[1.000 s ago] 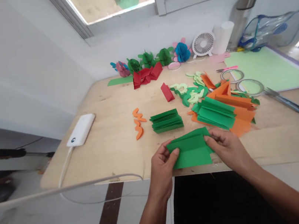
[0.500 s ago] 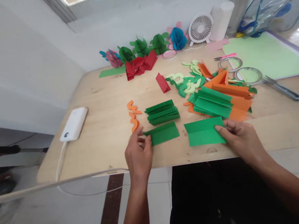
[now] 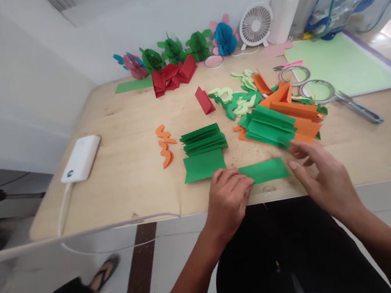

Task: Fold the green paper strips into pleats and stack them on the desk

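Note:
A green paper strip (image 3: 267,170) lies near the table's front edge. My left hand (image 3: 229,193) is closed on its left end, thumb and fingers together. Just off its right end, my right hand (image 3: 317,172) is open, thumb and fingers apart, with nothing visible between them. Left of the strip sits a creased green sheet (image 3: 204,166), touching the stack of folded green papers (image 3: 203,139) behind it. More folded green papers (image 3: 269,126) rest on folded orange papers (image 3: 299,114) beyond my right hand.
Orange cutouts (image 3: 165,146) and a white power bank (image 3: 81,158) with a cable are on the left. Red folded papers (image 3: 174,76), paper figures (image 3: 198,45) and a fan (image 3: 256,25) stand behind. Scissors (image 3: 361,108) lie right. A person's feet (image 3: 103,276) show at lower left.
My left hand has let go of the left green sheet and moved right onto the other green piece. My right hand has released that piece and opened. The view has shifted slightly.

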Action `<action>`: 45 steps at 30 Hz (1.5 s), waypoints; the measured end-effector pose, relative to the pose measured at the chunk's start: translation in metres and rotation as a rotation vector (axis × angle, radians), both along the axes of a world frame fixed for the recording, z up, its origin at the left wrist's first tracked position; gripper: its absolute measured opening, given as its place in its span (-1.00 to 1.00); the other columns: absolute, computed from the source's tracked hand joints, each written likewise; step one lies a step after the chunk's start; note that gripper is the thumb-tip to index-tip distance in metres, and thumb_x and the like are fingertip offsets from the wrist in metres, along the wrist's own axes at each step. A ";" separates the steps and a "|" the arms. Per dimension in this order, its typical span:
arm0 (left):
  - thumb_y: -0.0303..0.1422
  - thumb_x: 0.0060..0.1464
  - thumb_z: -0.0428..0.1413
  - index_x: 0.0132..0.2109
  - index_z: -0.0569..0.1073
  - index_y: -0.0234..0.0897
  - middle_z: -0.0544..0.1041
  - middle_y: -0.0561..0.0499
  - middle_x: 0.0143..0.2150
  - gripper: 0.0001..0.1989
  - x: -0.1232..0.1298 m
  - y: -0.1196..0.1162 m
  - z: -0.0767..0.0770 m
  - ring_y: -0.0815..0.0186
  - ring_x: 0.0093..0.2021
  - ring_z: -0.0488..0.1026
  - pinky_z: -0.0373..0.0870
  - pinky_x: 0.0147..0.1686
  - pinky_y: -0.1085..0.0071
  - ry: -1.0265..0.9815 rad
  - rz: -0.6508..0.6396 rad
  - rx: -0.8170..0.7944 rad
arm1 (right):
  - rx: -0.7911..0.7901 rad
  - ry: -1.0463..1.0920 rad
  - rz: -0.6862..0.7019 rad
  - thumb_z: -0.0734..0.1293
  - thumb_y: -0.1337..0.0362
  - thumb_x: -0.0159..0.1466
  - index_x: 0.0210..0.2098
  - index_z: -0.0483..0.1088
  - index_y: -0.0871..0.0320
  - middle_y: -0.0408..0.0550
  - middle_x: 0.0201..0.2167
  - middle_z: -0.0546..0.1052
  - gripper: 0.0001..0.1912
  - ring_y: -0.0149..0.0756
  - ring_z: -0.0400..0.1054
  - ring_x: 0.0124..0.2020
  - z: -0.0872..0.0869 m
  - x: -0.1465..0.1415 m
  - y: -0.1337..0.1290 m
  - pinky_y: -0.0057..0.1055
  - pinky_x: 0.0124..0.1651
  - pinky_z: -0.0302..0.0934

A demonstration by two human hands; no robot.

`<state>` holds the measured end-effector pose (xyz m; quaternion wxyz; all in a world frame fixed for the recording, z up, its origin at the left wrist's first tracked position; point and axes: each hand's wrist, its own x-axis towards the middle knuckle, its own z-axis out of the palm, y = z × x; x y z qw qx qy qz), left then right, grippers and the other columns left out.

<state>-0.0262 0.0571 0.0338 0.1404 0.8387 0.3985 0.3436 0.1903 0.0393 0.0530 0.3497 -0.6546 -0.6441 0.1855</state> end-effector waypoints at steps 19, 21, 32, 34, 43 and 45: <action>-0.43 0.18 0.07 0.03 0.47 -0.31 0.52 -0.13 0.09 -0.73 0.028 -0.048 -0.027 0.06 0.25 0.29 0.12 0.25 0.00 0.140 0.143 0.179 | 0.202 -0.430 0.255 0.22 0.22 0.34 -0.22 0.45 0.16 -0.01 -0.35 0.55 -0.80 -0.21 0.35 -0.33 -0.026 -0.006 0.008 -0.29 -0.22 0.10; -0.35 0.21 0.05 0.09 0.44 -0.31 0.47 -0.13 0.16 -0.68 0.030 -0.050 -0.033 0.06 0.28 0.25 0.07 0.28 0.00 0.202 0.123 0.158 | 0.213 -0.435 0.253 0.22 0.23 0.34 -0.20 0.45 0.17 -0.01 -0.36 0.55 -0.79 -0.21 0.36 -0.33 -0.027 -0.007 0.008 -0.28 -0.22 0.10; -0.29 0.16 0.11 0.18 0.37 -0.23 0.41 -0.11 0.23 -0.56 0.032 -0.053 -0.043 0.06 0.31 0.21 -0.04 0.32 -0.01 0.320 0.164 0.157 | 0.218 -0.435 0.244 0.23 0.23 0.34 -0.12 0.46 0.17 0.01 -0.24 0.60 -0.76 -0.16 0.42 -0.24 -0.031 -0.010 0.008 -0.24 -0.16 0.10; -0.28 0.16 0.11 0.18 0.37 -0.21 0.42 -0.10 0.21 -0.56 0.032 -0.053 -0.043 0.08 0.31 0.21 -0.06 0.32 0.00 0.322 0.170 0.159 | 0.212 -0.434 0.237 0.22 0.22 0.34 -0.11 0.46 0.17 0.02 -0.24 0.60 -0.75 -0.15 0.43 -0.23 -0.031 -0.010 0.008 -0.23 -0.16 0.11; -0.30 0.18 0.10 0.19 0.37 -0.23 0.44 -0.09 0.20 -0.57 0.034 -0.056 -0.047 0.11 0.28 0.25 -0.13 0.34 0.01 0.319 0.208 0.176 | 0.240 -0.479 0.243 0.24 0.23 0.34 -0.10 0.45 0.18 0.01 -0.25 0.60 -0.76 -0.16 0.41 -0.28 -0.032 -0.012 0.010 -0.24 -0.18 0.08; -0.28 0.18 0.09 0.20 0.36 -0.25 0.45 -0.11 0.19 -0.55 0.034 -0.057 -0.049 0.11 0.28 0.26 -0.14 0.34 0.01 0.326 0.226 0.173 | 0.231 -0.472 0.239 0.24 0.22 0.34 -0.12 0.46 0.16 0.00 -0.25 0.60 -0.77 -0.18 0.40 -0.28 -0.032 -0.011 0.010 -0.25 -0.17 0.07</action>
